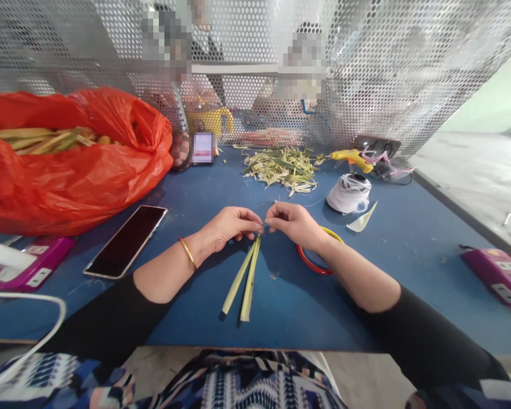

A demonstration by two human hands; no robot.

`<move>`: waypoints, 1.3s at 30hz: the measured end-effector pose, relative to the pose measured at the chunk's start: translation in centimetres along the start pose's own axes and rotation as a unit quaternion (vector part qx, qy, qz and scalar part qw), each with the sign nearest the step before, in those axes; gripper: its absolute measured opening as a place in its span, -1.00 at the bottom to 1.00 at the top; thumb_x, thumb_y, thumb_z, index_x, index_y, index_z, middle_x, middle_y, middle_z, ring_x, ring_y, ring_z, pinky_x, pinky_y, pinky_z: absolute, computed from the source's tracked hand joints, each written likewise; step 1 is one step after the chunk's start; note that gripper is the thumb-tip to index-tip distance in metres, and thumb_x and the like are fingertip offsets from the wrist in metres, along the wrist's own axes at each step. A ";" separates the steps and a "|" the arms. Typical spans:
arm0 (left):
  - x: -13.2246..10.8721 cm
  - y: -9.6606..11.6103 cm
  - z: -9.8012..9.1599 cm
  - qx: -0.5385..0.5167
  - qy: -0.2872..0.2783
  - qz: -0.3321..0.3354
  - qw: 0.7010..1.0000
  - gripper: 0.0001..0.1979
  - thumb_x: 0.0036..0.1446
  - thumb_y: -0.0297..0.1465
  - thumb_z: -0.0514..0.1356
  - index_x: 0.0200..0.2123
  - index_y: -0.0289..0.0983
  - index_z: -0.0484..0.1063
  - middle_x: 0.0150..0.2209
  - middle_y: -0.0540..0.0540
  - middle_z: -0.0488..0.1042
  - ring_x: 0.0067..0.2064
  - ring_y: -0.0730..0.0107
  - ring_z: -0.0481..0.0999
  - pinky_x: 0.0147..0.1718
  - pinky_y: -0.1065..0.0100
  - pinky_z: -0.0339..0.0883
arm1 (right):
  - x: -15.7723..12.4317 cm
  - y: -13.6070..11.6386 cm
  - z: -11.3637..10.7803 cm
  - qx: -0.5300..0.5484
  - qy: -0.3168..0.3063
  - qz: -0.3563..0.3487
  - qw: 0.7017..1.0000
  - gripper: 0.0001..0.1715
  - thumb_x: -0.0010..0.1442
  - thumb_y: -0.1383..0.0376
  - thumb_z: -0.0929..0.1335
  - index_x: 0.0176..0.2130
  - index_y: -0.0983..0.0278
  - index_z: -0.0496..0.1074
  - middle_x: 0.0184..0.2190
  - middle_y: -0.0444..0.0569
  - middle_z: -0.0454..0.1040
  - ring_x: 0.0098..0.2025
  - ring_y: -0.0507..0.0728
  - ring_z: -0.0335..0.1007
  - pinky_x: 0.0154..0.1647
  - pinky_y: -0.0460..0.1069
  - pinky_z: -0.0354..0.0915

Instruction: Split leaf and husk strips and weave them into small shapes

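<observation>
My left hand [234,227] pinches the top of two pale green leaf strips [250,281], which fan out toward me over the blue table. Close beside it, my right hand [293,221] has thumb and forefinger pressed together at the same tip. A fine white thread runs from near this hand toward the spool of white thread [349,194]; the fingers seem to pinch its end, though that is too small to see clearly. Under my right wrist lies a red and yellow ring [314,267], partly hidden.
A red plastic bag [76,182] of leaf stalks stands left, beside a phone [126,241]. Behind my hands sit leaf scraps [283,167] and a yellow glue gun [352,159]. Purple power strips [500,275] lie at both sides. A perforated metal screen [255,40] closes the back.
</observation>
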State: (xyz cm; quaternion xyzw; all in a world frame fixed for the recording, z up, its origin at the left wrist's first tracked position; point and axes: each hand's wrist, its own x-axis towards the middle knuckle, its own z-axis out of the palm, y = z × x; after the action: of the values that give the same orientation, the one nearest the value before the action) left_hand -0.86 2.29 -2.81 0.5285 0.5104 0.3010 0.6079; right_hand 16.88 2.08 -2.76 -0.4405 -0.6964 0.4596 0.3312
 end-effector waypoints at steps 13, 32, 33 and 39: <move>0.0 0.1 -0.2 0.103 0.003 0.085 0.991 -0.93 -0.20 -0.52 0.30 -0.54 -0.29 0.50 -0.60 0.03 0.50 -0.55 0.52 0.44 -0.54 0.49 0.27 | 0.0 0.8 1.3 0.049 -0.025 0.026 0.998 -0.75 0.01 0.59 0.27 -0.35 0.29 0.35 -0.46 -0.17 0.53 -0.49 -0.04 0.45 -0.39 -0.12 0.36; -0.4 0.0 -0.3 0.399 0.086 0.247 0.879 -0.82 -0.09 -0.55 0.19 -0.46 -0.22 0.57 -0.50 0.03 0.60 -0.44 0.42 0.55 -0.45 0.46 0.29 | -0.1 0.3 1.9 -0.025 -0.007 0.041 0.999 -0.63 -0.09 0.68 0.24 -0.38 0.26 0.35 -0.44 -0.21 0.54 -0.42 -0.02 0.47 -0.33 -0.07 0.38; -0.5 0.1 -0.2 0.411 0.092 0.250 0.872 -0.81 -0.09 -0.55 0.18 -0.45 -0.21 0.57 -0.49 0.03 0.60 -0.44 0.41 0.55 -0.46 0.45 0.28 | -0.1 0.4 1.9 -0.026 -0.007 0.041 0.999 -0.63 -0.08 0.68 0.24 -0.37 0.26 0.35 -0.44 -0.21 0.54 -0.42 -0.02 0.47 -0.33 -0.08 0.38; -0.9 0.1 0.3 0.467 0.135 0.236 0.841 -0.81 -0.04 -0.51 0.17 -0.41 -0.19 0.58 -0.43 -0.01 0.62 -0.37 0.33 0.57 -0.44 0.41 0.26 | 0.0 0.6 1.9 -0.020 -0.010 0.039 0.999 -0.69 -0.01 0.64 0.26 -0.35 0.28 0.36 -0.41 -0.14 0.56 -0.41 0.00 0.49 -0.31 -0.06 0.39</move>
State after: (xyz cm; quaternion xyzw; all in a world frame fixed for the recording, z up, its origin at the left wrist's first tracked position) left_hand -0.86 1.38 -2.42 0.8086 0.5272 0.2295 0.1249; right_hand 15.44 1.56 -4.00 -0.4694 -0.6909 0.4623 0.2975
